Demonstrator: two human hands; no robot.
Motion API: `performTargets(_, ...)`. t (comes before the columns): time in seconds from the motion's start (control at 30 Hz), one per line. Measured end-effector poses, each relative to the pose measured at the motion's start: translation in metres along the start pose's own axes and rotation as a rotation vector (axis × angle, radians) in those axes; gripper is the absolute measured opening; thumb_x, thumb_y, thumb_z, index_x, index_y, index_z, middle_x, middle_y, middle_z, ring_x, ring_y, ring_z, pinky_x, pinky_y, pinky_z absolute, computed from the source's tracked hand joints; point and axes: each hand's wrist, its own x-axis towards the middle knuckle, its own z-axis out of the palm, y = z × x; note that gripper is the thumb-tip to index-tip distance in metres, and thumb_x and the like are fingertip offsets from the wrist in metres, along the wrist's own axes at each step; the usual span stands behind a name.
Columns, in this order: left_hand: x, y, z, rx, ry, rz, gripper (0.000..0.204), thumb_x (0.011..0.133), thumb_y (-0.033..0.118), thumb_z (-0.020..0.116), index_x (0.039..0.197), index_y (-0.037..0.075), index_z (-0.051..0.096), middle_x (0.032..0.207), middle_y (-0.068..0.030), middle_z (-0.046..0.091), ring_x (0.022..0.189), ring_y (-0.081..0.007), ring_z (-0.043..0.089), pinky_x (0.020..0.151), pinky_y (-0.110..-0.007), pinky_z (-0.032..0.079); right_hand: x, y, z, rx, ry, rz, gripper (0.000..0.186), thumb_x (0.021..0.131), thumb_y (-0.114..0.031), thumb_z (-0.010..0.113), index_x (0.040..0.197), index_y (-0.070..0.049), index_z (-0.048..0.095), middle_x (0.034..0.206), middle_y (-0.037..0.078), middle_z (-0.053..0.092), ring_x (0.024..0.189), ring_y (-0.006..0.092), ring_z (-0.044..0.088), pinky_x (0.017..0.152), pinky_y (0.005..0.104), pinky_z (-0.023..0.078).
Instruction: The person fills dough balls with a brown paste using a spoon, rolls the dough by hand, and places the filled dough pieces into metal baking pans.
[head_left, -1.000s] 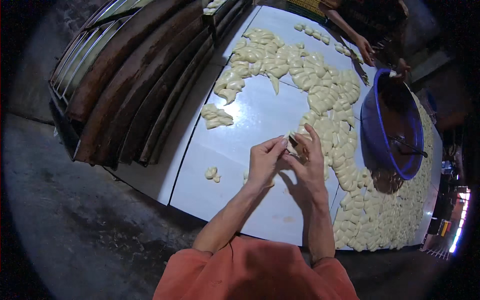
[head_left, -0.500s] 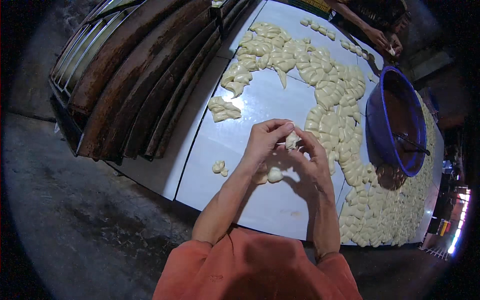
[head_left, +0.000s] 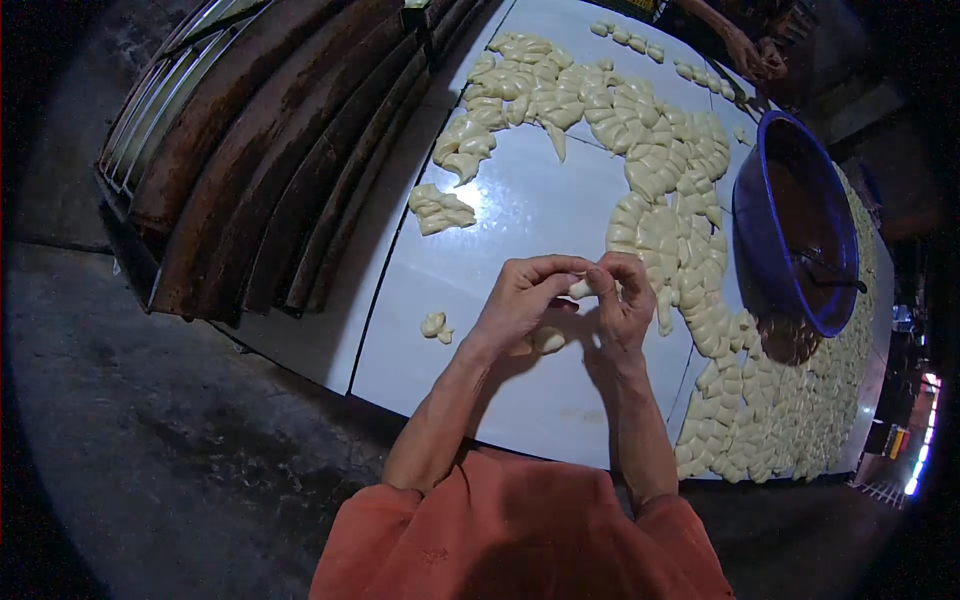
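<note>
Pale dough piece (head_left: 580,289) is up over the white table (head_left: 425,285), gripped btwn fingers (head_left: 550,267) of L hand (head_left: 513,307) & R hand (head_left: 625,312). Could tear if squeezed too hard, or drop on nearby dough lump (head_left: 548,340) if grip slips.

Stained dark grey floor (head_left: 200,450) at left, glossy white tabletop (head_left: 545,215), bright strip of light (head_left: 923,430) at far right
</note>
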Motion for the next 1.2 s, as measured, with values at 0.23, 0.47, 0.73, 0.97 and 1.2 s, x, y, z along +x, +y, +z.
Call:
performTargets(0.23, -0.012, -0.006, -0.003, 0.150, 0.035, -0.006, 0.028, 0.096, 0.016, 0.068, 0.119, -0.002, 0.069, 0.100, -0.0104, 0.071, 0.083, -0.0139, 0.069, 0.069, -0.028, 0.059, 0.005, -0.008, -0.011, -0.176, -0.160, 0.217, 0.014, 0.092, -0.013, 0.074, 0.089, 0.000, 0.067, 0.080, 0.003, 0.064, 0.073, 0.0128, 0.057, 0.067, 0.0285, 0.047)
performTargets(0.47, -0.029, -0.010, -0.027, 0.231, 0.061, -0.039, 0.044, 0.099, 0.027, 0.065, 0.133, 0.000, 0.060, 0.110, -0.0122, 0.071, 0.092, -0.0155, 0.070, 0.074, -0.027, 0.056, -0.017, -0.041, -0.016, -0.335, -0.462, 0.013, 0.027, 0.089, -0.005, 0.070, 0.115, -0.001, 0.067, 0.116, 0.015, 0.064, 0.096, 0.0240, 0.066, 0.079, 0.0337, 0.055)
performTargets(0.73, -0.073, 0.007, -0.047, 1.238, 0.002, 0.234, 0.061, 0.081, 0.026, 0.078, 0.134, 0.005, 0.056, 0.125, -0.0147, 0.061, 0.097, -0.0315, 0.069, 0.083, -0.041, 0.056, -0.031, -0.027, -0.014, -0.648, -0.610, -0.054, 0.039, 0.088, -0.013, 0.066, 0.125, -0.001, 0.062, 0.120, 0.018, 0.063, 0.109, 0.0365, 0.060, 0.096, 0.0412, 0.049)
performTargets(0.97, -0.067, -0.019, -0.046, 1.163, -0.015, 0.238, 0.041, 0.084, 0.021, 0.072, 0.120, 0.004, 0.062, 0.105, -0.0160, 0.063, 0.095, -0.0355, 0.065, 0.081, -0.044, 0.053, -0.028, -0.042, -0.009, -0.499, -0.807, 0.182, 0.035, 0.086, -0.015, 0.069, 0.117, -0.001, 0.062, 0.113, 0.016, 0.061, 0.097, 0.0370, 0.062, 0.085, 0.0438, 0.051)
performTargets(1.2, -0.086, 0.022, -0.061, 1.104, -0.033, 0.126, 0.078, 0.079, 0.033, 0.082, 0.144, 0.005, 0.048, 0.132, -0.0176, 0.058, 0.097, -0.0290, 0.067, 0.086, -0.039, 0.054, -0.017, -0.044, 0.006, -0.572, -0.682, 0.211, 0.050, 0.083, -0.027, 0.076, 0.124, -0.001, 0.063, 0.113, 0.017, 0.063, 0.095, 0.0305, 0.067, 0.084, 0.0386, 0.053)
